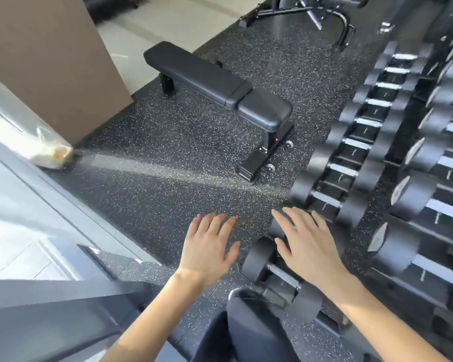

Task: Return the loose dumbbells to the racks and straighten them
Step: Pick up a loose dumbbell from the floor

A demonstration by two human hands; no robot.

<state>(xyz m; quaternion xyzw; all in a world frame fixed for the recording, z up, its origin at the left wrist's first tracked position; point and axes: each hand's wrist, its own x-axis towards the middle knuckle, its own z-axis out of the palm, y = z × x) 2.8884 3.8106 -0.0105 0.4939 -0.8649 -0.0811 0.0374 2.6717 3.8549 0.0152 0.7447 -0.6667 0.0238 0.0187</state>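
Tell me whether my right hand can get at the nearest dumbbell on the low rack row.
Probably yes. The right hand is open right by the nearest dumbbell, whose handle shows bare, and nothing lies between them.

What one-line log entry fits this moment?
left hand: open, over speckled rubber floor | right hand: open, over black chrome-handled dumbbell | grasp: none
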